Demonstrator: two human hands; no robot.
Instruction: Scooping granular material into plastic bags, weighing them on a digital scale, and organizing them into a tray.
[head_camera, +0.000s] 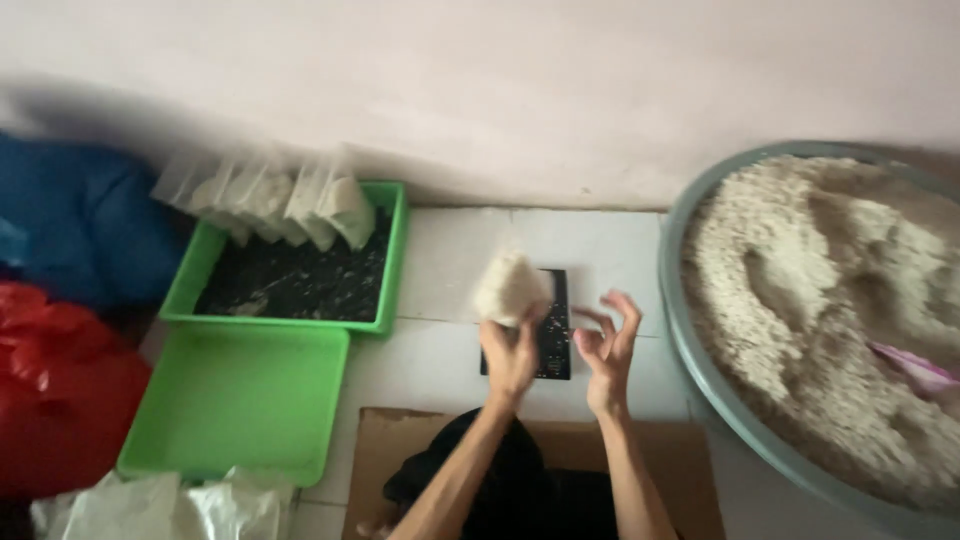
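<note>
My left hand (510, 355) holds up a small clear bag filled with pale grainy stuff (508, 288), above a flat black scale-like slab (553, 330) on the white tiled floor. My right hand (607, 345) is beside it, fingers spread, holding nothing, just right of the slab. A big grey basin (690, 370) heaped with the same pale grainy stuff (830, 300) stands to the right of my right hand.
A green tray (392, 270) at the left holds dark stuff and several filled clear bags (290, 200) leaning at its back. A second green tray (240, 400) lies nearer. Blue bag (70, 220), red bag (50, 390), white bags (170, 505), cardboard (380, 450) under me.
</note>
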